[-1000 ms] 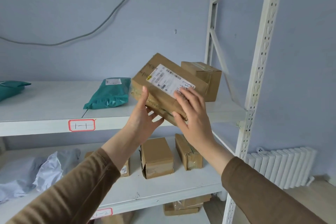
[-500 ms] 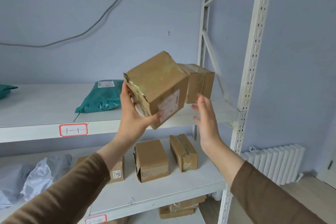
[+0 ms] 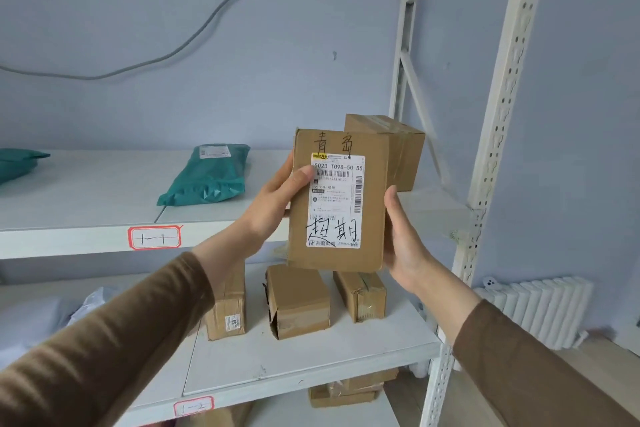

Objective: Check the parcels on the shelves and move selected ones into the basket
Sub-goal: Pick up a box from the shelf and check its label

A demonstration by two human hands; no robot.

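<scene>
Behind fingers (image 3: 393, 199): taped box (image 3: 398, 149) blocks upper shelf (image 3: 86, 236). Left of fingers: bare shelf up to teal mailer (image 3: 207, 177). Below: three boxes (image 3: 298, 302).

White shelves (image 3: 86, 239) bearing 4 boxes (image 3: 298, 302), teal mailers (image 3: 207, 173)
</scene>
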